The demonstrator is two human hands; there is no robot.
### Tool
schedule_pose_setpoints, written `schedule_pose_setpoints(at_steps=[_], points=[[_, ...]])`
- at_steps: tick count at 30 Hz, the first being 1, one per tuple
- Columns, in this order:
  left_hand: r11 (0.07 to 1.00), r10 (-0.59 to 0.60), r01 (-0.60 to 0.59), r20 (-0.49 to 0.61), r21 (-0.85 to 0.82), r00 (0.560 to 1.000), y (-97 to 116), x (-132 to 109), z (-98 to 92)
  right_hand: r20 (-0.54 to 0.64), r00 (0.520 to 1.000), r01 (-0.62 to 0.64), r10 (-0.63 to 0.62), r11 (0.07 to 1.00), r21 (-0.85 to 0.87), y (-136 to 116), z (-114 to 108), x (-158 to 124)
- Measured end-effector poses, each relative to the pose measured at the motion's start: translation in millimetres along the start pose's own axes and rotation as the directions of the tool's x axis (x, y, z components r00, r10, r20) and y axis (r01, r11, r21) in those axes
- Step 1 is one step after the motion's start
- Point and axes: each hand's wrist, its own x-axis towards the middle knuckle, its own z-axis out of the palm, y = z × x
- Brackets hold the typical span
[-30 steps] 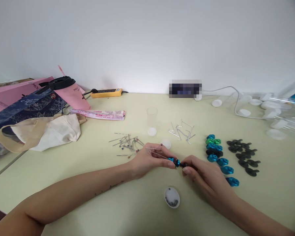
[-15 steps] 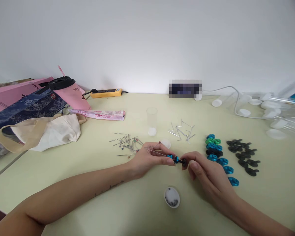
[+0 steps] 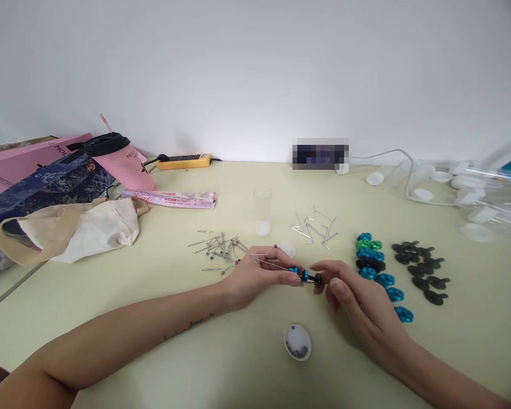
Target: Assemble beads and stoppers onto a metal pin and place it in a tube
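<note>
My left hand (image 3: 259, 276) is closed, pinching a small blue metal fitting (image 3: 304, 275) between thumb and fingers. A thin wire (image 3: 266, 262) with a small red-tipped end runs back from it across the hand. Out of the fitting's right side sticks a black screw with a round knob (image 3: 318, 280). My right hand (image 3: 353, 292) has its curled fingers at that knob, the index finger reaching over the screw; the fingertips behind it are partly hidden. Below both hands lies a white dish (image 3: 298, 329) holding small dark pieces.
Wires with coloured ends (image 3: 217, 250) lie left, L-shaped hex keys (image 3: 309, 230) beyond. Blue, green and black metal fittings (image 3: 385, 279) and black wing-shaped pieces (image 3: 435, 297) lie right. A clear tube (image 3: 263, 204) stands centrally. A pink cup (image 3: 125, 165) and cloth bag (image 3: 97, 233) are far left.
My right thumb and fingers have shifted slightly around the black knob. My left hand and the blue fitting stay almost where they were.
</note>
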Motion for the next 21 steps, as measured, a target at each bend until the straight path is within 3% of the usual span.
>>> schedule_pose_setpoints(at_steps=[21], points=[[1.000, -0.031, 0.031, 0.065, 0.000, 0.997, -1.9, -0.7, -2.0, 0.068, 0.993, 0.106, -0.100, 0.989, -0.100, -5.4, 1.3, 3.0]])
